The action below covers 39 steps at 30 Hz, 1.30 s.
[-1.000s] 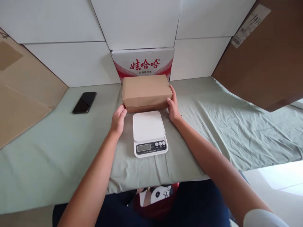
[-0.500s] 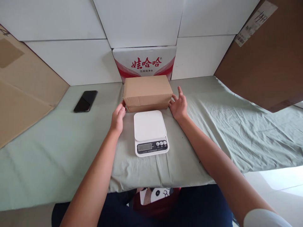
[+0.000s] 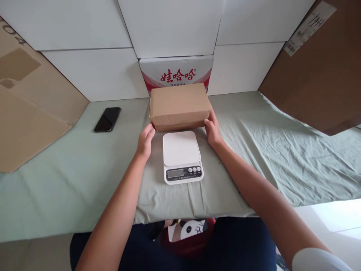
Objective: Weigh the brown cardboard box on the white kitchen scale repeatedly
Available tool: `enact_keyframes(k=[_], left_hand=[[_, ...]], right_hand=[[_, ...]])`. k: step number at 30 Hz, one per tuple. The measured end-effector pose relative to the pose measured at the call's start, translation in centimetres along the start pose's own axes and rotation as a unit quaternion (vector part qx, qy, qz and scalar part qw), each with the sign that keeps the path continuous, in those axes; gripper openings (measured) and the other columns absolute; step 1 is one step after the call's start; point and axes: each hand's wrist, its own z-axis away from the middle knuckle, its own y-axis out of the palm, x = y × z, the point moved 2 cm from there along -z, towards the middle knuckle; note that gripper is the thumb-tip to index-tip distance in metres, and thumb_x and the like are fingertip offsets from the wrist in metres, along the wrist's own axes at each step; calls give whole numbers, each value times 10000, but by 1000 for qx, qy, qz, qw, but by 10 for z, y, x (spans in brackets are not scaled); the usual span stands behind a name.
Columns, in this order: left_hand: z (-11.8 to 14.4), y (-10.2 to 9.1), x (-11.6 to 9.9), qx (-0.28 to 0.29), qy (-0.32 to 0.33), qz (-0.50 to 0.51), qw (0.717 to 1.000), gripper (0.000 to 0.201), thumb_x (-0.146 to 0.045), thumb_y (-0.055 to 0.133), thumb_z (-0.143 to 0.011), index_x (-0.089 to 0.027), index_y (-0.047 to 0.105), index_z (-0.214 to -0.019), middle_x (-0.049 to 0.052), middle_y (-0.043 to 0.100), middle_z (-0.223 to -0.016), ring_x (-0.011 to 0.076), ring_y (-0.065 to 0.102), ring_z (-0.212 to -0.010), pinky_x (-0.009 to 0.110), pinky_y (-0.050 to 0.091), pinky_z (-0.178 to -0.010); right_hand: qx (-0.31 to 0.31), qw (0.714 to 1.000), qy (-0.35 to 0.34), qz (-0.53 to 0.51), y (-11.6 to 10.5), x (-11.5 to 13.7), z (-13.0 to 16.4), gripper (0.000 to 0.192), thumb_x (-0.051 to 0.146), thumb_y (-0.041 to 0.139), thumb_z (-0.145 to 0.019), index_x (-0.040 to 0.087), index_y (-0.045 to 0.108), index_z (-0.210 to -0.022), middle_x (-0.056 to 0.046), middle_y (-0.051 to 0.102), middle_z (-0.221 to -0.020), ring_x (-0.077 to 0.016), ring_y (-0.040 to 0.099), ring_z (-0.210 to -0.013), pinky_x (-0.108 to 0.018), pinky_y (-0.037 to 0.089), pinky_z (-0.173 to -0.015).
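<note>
A closed brown cardboard box (image 3: 179,103) is between my two hands, behind the white kitchen scale (image 3: 182,150). My left hand (image 3: 146,139) grips the box's lower left corner, some fingertips hidden behind it. At the right end my right hand (image 3: 213,128) wraps round the corner, thumb on the front face and fingers along the side. The box looks slightly tilted, its right end a little higher; whether its underside touches the cloth I cannot tell. Nothing lies on the scale's plate, and its display looks blank.
A black phone (image 3: 107,119) lies on the green cloth (image 3: 118,158) at the left. Behind the box stands a white and red printed carton (image 3: 152,69). Large cardboard panels stand at the left (image 3: 36,101) and right (image 3: 318,71), with white panels (image 3: 172,26) along the back.
My right hand has closed on the box's right end, its fingers no longer spread. The box has risen or tipped slightly, covering more of the printed carton. The view has shifted a little.
</note>
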Motion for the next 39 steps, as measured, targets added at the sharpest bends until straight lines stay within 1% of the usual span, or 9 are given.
enact_keyframes(k=[6,10,13,17,21,25,29,33,39], left_hand=[[23,1,-31,-33,52,51,997,771,-729,631,-891,-165,663,-1416,180,652,-1510,360,500,-1528,491,360,-1287],[60,-13,-47,-54,41,32,997,791,-745,623,-884,-133,702,-1378,201,696,-1444,396,543,-1486,554,389,-1265],[95,-21,-51,-28,11,4,1000,788,-727,626,-895,-112,708,-1380,221,703,-1428,412,568,-1461,568,424,-1242],[125,-25,-52,-10,-19,-20,1000,861,-748,650,-862,-87,686,-1412,249,689,-1439,432,581,-1443,590,433,-1233],[128,-25,-54,0,-26,-30,999,886,-766,618,-872,-94,661,-1447,226,673,-1474,426,577,-1449,593,432,-1235],[126,-26,-56,9,-22,-37,999,823,-722,609,-908,-115,657,-1462,199,666,-1493,419,584,-1444,585,440,-1236],[130,-29,-55,-5,-15,-25,1000,748,-705,564,-943,-174,678,-1458,160,675,-1494,408,583,-1448,577,447,-1240],[133,-30,-54,-27,-23,-17,999,795,-773,508,-936,-181,704,-1429,169,679,-1486,412,584,-1446,582,450,-1235],[129,-28,-62,-103,42,-10,994,973,-928,351,-874,-246,642,-1504,123,566,-1615,382,462,-1548,525,402,-1273]], right_hand=[[2,995,-77,58,-6,32,22,861,775,559,-906,389,337,-1643,1,324,-1776,-357,286,-1663,-596,299,-1352],[30,997,-58,51,-11,48,64,793,716,564,-942,433,329,-1645,8,357,-1752,-351,311,-1652,-609,356,-1325],[29,998,-35,53,-15,56,93,788,714,555,-948,423,332,-1646,-11,377,-1733,-353,325,-1639,-612,342,-1325],[25,998,-14,56,-17,61,110,775,725,533,-946,421,333,-1630,-25,399,-1709,-357,371,-1594,-617,357,-1292],[-2,997,-10,73,-17,63,109,731,713,550,-934,385,396,-1569,-67,486,-1601,-367,476,-1464,-614,434,-1200],[-30,996,-11,81,-17,65,107,633,676,564,-932,370,478,-1478,-78,569,-1435,-355,547,-1322,-594,474,-1135],[-41,996,-5,76,-17,66,107,552,658,573,-920,384,527,-1397,-68,603,-1329,-349,579,-1235,-580,511,-1069],[-45,995,2,88,-15,69,106,534,657,559,-920,380,532,-1376,-69,604,-1318,-352,587,-1219,-588,522,-1042],[-102,989,-11,105,-15,74,103,598,715,505,-907,379,482,-1400,-87,589,-1369,-377,583,-1313,-612,510,-1084]])
